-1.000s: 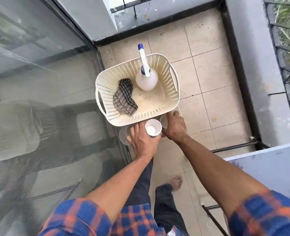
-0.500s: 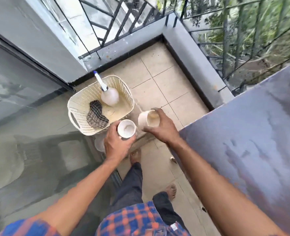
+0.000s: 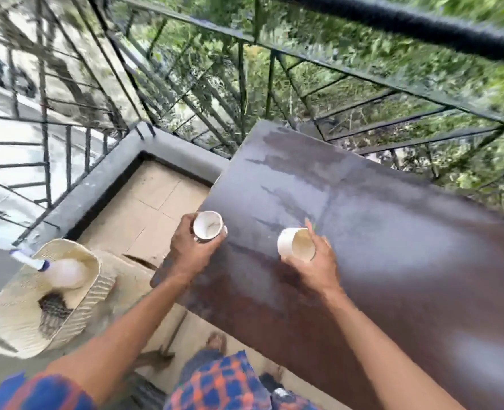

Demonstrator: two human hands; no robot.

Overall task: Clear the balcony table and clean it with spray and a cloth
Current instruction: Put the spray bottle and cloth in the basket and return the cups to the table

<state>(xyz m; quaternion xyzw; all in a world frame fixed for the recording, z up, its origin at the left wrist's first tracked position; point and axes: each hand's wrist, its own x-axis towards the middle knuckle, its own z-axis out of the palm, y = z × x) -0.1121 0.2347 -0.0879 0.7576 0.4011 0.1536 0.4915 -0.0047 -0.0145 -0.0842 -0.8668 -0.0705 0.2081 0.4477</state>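
Two cups are in your hands, one apiece. Your left hand [image 3: 190, 253] is wrapped round the side of a white cup [image 3: 206, 226] near the middle of the frame, right at the table's left edge. Your right hand [image 3: 317, 263] clasps a cream cup [image 3: 295, 246] just right of centre, over the dark table top [image 3: 378, 226]. Both mouths face up toward the camera. The frame is too blurred to tell whether either base touches the surface. The top carries pale streaks and a dull film. At lower left, well apart from your hands, the cream basket [image 3: 95, 266] sits low beside the table. In it the spray bottle [image 3: 66, 273] leans with its nozzle poking over the left rim, and the checked cloth [image 3: 52, 307] is bunched just below it. By that layout you look to be in the clearing step, with spraying and wiping not yet begun. The next move calls for a resting place for both cups off the table top. Keep them upright in case any dregs are left. Then, with a hand freed, reach down to lower left for the bottle first and the cloth after.
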